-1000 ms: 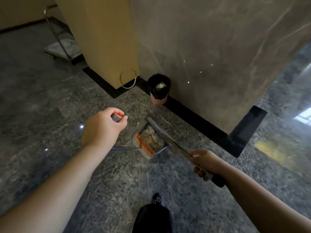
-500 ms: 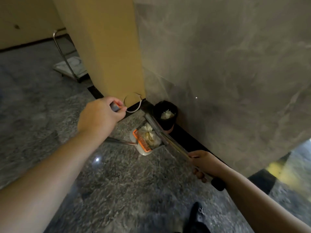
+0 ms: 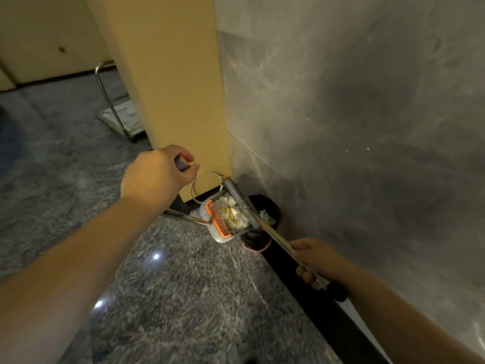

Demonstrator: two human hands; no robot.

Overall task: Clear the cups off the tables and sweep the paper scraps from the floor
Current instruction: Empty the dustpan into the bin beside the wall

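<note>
My left hand (image 3: pixel 154 176) grips the top of a dustpan handle (image 3: pixel 181 162) that has an orange tip. The white dustpan (image 3: pixel 219 233), with an orange comb edge, hangs just above the floor and holds crumpled paper scraps (image 3: pixel 232 215). My right hand (image 3: pixel 313 258) grips the broom handle (image 3: pixel 275 236), whose grey head (image 3: pixel 237 198) lies across the pan. Right behind the pan stands a small pink bin with a black liner (image 3: pixel 262 237), more paper inside it (image 3: pixel 266 215).
A yellow pillar (image 3: pixel 168 88) and a grey marble wall (image 3: pixel 341 127) with a black skirting (image 3: pixel 315 298) stand close ahead and to the right. A white cable loop (image 3: pixel 195 186) lies at the pillar's foot. A metal trolley (image 3: pixel 118 119) stands behind the pillar. Speckled floor lies to the left.
I have moved closer to the bin. The dustpan and broom have travelled with my hands and now hang right against the bin's front rim.
</note>
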